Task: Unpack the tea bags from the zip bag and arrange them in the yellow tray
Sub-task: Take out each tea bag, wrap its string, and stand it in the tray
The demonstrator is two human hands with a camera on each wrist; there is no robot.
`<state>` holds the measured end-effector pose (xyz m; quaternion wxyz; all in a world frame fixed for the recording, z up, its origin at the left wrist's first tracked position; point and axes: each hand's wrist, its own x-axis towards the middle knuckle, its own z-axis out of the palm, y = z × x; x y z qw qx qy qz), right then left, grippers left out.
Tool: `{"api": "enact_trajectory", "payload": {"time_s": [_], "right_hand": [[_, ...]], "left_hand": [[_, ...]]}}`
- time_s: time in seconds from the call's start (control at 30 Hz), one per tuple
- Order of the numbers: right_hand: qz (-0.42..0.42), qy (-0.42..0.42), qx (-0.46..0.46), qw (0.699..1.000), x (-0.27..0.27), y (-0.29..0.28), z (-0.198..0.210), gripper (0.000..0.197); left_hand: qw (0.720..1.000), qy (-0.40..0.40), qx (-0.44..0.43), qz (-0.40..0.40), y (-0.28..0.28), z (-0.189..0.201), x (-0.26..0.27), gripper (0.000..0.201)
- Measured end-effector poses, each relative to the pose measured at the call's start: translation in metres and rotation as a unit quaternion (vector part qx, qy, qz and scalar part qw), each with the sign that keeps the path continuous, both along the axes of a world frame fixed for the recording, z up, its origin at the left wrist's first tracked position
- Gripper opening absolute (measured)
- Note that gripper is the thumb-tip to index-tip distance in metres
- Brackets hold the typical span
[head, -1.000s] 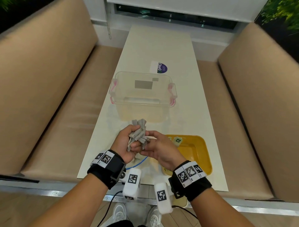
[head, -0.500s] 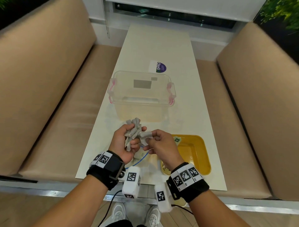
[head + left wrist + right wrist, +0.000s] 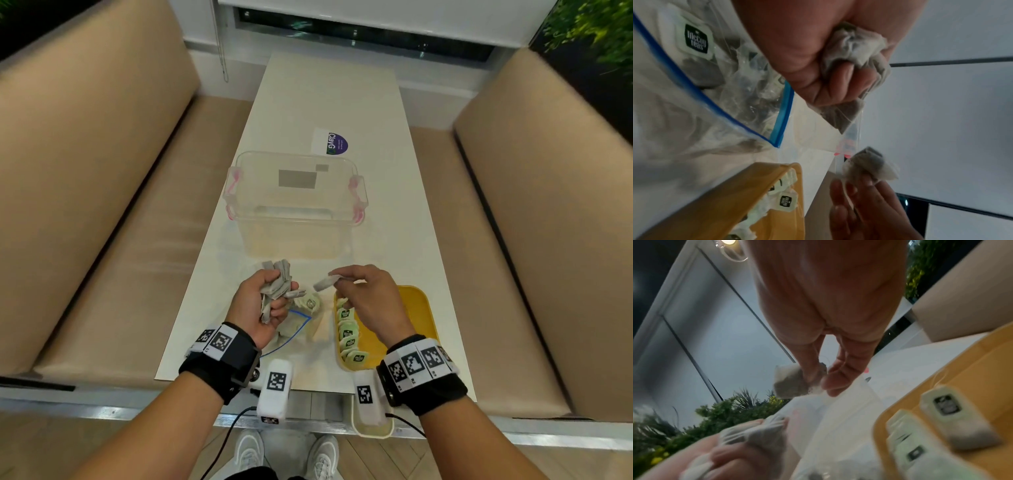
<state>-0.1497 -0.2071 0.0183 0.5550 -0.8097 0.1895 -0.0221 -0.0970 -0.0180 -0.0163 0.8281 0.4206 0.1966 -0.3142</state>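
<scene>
My left hand grips a bunch of grey tea bags above the table, seen crumpled in its fist in the left wrist view. My right hand pinches a single tea bag between thumb and fingers, just left of the yellow tray. Several tea bags with dark labels lie in a row along the tray's left side. The clear zip bag with a blue seal lies open between the hands and holds more tea bags.
A clear plastic box with pink latches stands just beyond the hands. A purple-and-white card lies behind it. The white table runs between two beige benches.
My hands have parted: the right hand has pulled one tea bag out of the bunch and moved right toward the yellow tray. The left hand keeps the bunch.
</scene>
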Motion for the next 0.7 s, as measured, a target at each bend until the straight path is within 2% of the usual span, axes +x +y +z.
{"api": "enact_trajectory", "payload": {"time_s": [0.1, 0.2, 0.37, 0.53, 0.7], "right_hand": [[0.019, -0.005, -0.119, 0.993, -0.006, -0.017, -0.007, 0.016], [0.031, 0.013, -0.149, 0.988, -0.015, -0.027, -0.007, 0.017], [0.047, 0.036, -0.223, 0.973, -0.027, -0.035, -0.002, 0.029], [0.037, 0.001, -0.227, 0.973, -0.034, -0.043, -0.008, 0.022], [0.031, 0.01, -0.214, 0.976, -0.039, -0.055, -0.012, 0.034]], "left_hand": [[1.0, -0.007, 0.029, -0.009, -0.002, -0.009, -0.004, 0.028], [0.996, -0.02, 0.072, -0.038, -0.003, -0.018, -0.008, 0.02], [0.99, -0.031, 0.131, -0.035, -0.001, -0.036, -0.007, 0.022], [0.989, -0.033, 0.142, -0.019, 0.002, -0.051, -0.004, 0.021], [0.989, -0.031, 0.145, -0.014, 0.0, -0.056, -0.006, 0.021]]}}
